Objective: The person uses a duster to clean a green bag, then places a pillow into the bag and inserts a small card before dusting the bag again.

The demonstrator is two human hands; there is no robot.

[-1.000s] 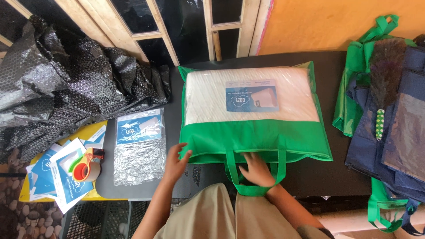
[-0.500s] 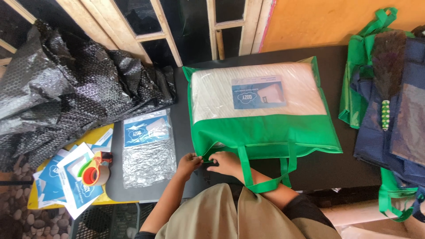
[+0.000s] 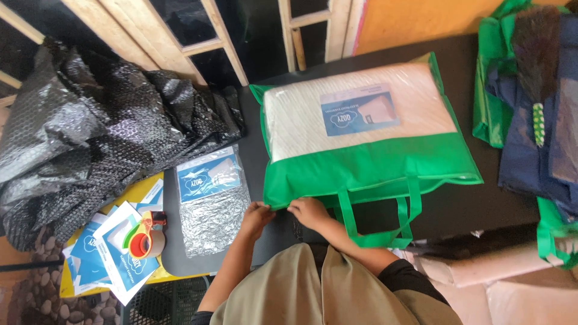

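Two hands meet at the near left corner of the green bag (image 3: 373, 165), and that corner is where your attention sits. Your left hand (image 3: 257, 215) has its fingers curled against the bag's lower edge, and your right hand (image 3: 308, 212) pinches the same edge just beside it; whether either hand truly grips fabric or a zip pull there I cannot tell, since the fingertips cover the spot. The bag lies flat on the dark worktop (image 3: 469, 204), stretching away from your hands and to their right, with its clear window up so the white quilted pillow (image 3: 301, 126) and its blue label card show through. The green carry handles (image 3: 376, 219) flop toward you, just right of your right hand. Left of your left hand lies a foil pouch (image 3: 212, 201) with a blue card, and farther left a tape dispenser (image 3: 144, 239) rests on loose blue and white leaflets (image 3: 96, 265). Beyond those sits crumpled black bubble wrap (image 3: 90, 138).
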